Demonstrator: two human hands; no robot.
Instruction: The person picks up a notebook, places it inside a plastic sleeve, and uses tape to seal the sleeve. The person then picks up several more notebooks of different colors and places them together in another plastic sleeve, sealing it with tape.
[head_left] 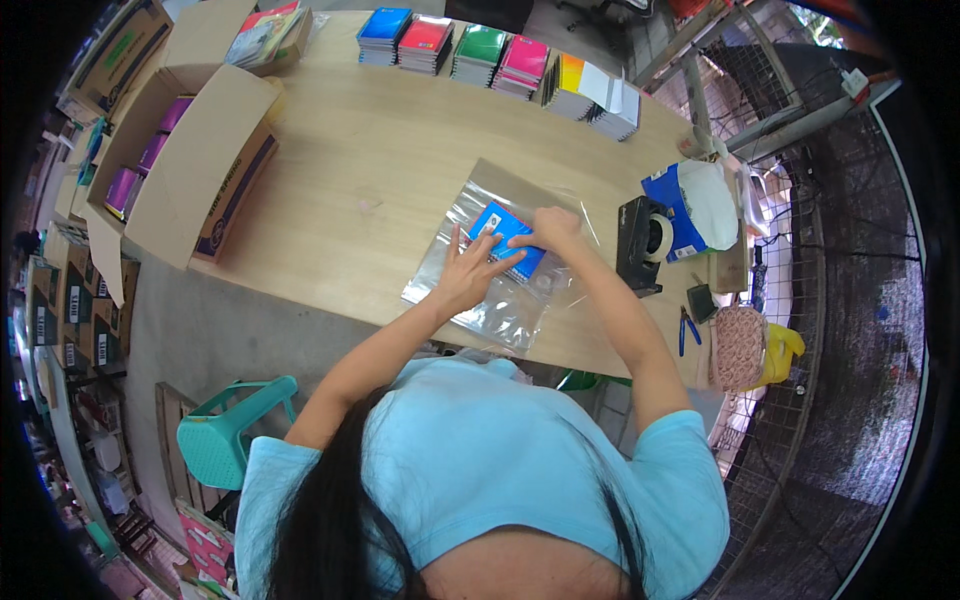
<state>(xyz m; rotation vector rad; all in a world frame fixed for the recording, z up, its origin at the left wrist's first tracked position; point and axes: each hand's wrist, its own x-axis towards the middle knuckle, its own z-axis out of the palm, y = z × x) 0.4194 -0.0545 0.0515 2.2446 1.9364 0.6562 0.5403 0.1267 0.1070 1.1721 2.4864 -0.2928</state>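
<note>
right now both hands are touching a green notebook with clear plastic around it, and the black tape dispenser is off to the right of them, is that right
Not quite: the notebook that the left hand and right hand touch is blue, not green, as the head view shows. The clear plastic and the black tape dispenser are as you say.

Blue notebook [511, 226], apparently atop clear plastic [507, 308]
</note>
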